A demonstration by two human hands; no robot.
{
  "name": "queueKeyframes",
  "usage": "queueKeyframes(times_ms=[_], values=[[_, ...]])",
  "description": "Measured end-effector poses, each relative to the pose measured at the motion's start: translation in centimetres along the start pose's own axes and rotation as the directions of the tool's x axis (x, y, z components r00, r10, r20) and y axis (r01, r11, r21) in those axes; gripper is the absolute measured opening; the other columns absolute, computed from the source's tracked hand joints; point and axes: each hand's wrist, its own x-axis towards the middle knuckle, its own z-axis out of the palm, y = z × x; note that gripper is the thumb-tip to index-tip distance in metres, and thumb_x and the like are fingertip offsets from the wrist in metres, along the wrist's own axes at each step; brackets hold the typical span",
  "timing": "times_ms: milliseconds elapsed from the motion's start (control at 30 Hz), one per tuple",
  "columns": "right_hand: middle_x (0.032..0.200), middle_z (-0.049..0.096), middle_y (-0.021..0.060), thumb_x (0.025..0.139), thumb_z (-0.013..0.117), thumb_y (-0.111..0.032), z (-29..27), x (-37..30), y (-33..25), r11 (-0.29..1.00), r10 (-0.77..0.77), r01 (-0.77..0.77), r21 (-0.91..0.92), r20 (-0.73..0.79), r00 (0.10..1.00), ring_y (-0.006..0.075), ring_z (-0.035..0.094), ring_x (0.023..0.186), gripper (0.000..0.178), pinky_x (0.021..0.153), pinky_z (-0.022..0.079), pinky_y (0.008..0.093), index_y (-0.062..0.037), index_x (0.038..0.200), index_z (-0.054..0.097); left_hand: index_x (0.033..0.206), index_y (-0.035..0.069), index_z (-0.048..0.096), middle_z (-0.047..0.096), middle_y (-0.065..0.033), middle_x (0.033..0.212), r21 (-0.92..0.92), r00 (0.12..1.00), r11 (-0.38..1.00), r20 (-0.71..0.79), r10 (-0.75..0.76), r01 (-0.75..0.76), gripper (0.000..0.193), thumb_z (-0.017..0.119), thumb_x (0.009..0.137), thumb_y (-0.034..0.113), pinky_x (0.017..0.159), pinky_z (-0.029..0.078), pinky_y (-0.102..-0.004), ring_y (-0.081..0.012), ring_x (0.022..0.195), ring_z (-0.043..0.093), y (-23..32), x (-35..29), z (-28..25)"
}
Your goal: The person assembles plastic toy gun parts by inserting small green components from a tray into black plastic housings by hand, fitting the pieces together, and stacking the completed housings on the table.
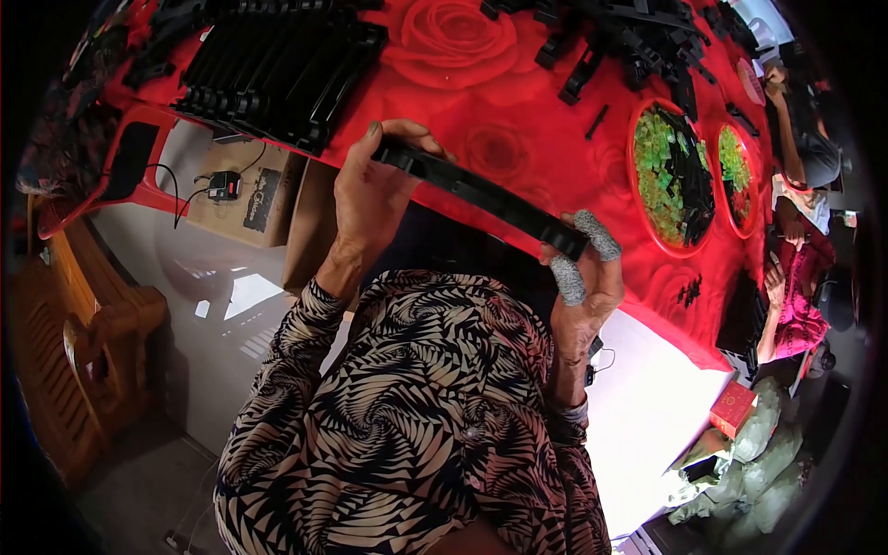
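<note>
A long, narrow black plastic bar (481, 196) spans the space between my two hands, over the near edge of the red table. My left hand (372, 185) grips its left end, thumb pointing up and fingers behind it. At the lower right end, my right hand (587, 277) pinches the bar between thumb and finger, both wrapped in grey coverings. The bar slants down from left to right. Beyond my left hand lies a row of similar black bars (277, 79) stacked side by side.
Red rose-patterned cloth (453, 42) covers the table. Black parts (638, 42) lie heaped at the far right. Two red-rimmed trays (638, 185) hold yellow-green and black pieces. Other people (800, 287) sit at the right. A red stool (139, 176), a cardboard box (245, 203) and a wooden chair (79, 342) stand left.
</note>
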Motion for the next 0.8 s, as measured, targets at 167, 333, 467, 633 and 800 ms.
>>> queueKeyframes(times_ms=[167, 333, 467, 633, 800], values=[[0.117, 0.06, 0.0186, 0.093, 0.062, -0.029, 0.6, 0.2, -0.3, 0.998, 0.008, -0.008, 0.059, -0.004, 1.0, 0.021, 0.059, 0.078, 0.051, 0.067, 0.049, 0.0331, 0.0041, 0.13, 0.048, 0.107, -0.004, 0.056, 0.062, -0.0161, 0.095, 0.011, 0.995, 0.998, 0.075, 0.058, -0.059, 0.044, 0.037, 0.1, 0.035, 0.096, 0.045, -0.0453, -0.0341, 0.098, 0.061, 0.0, 0.0, 0.1], [0.121, 0.058, 0.0177, 0.084, 0.067, 0.0, 0.4, 0.5, -0.2, 0.978, 0.05, -0.055, 0.201, 0.028, 0.998, 0.0242, 0.063, 0.088, 0.046, 0.073, 0.055, 0.034, 0.0032, 0.128, 0.051, 0.109, -0.003, 0.057, 0.062, -0.0146, 0.099, 0.044, 0.985, 0.994, 0.146, 0.089, -0.096, 0.043, 0.036, 0.1, 0.034, 0.099, 0.042, -0.0432, -0.0297, 0.102, 0.06, 0.2, -0.1, -0.5], [0.11, 0.064, 0.0159, 0.092, 0.061, -0.01, -0.2, 1.4, 0.0, 0.954, 0.135, -0.095, 0.284, -0.125, 0.983, 0.019, 0.062, 0.072, 0.035, 0.06, 0.051, 0.0301, 0.002, 0.124, 0.055, 0.113, 0.002, 0.059, 0.06, -0.0047, 0.102, 0.455, 0.983, 0.88, 0.17, 0.063, -0.135, 0.025, 0.055, 0.095, 0.02, 0.09, 0.042, -0.0278, -0.0127, 0.1, 0.055, -0.4, -0.5, -0.4], [0.106, 0.066, 0.0133, 0.094, 0.062, -0.019, -2.7, 1.8, 1.3, 0.946, 0.152, -0.103, 0.308, -0.142, 0.978, 0.0152, 0.062, 0.067, 0.035, 0.056, 0.05, 0.024, 0.002, 0.121, 0.057, 0.111, 0.003, 0.063, 0.062, -0.0021, 0.097, 0.673, 0.987, 0.734, 0.042, -0.153, 0.085, 0.027, 0.062, 0.092, 0.023, 0.068, 0.046, -0.0228, -0.008, 0.078, 0.055, -0.2, -2.7, 0.4], [0.096, 0.065, 0.0095, 0.092, 0.064, -0.018, -4.1, 2.6, 1.2, 0.951, 0.218, -0.181, 0.25, -0.126, 0.968, 0.013, 0.059, 0.062, 0.033, 0.05, 0.046, 0.023, 0.0015, 0.119, 0.059, 0.105, 0.002, 0.064, 0.065, -0.0018, 0.088, 0.664, 0.971, 0.731, 0.038, -0.238, 0.153, 0.023, 0.069, 0.088, 0.016, 0.076, 0.046, -0.023, -0.008, 0.086, 0.059, 0.0, -3.5, 0.5]])
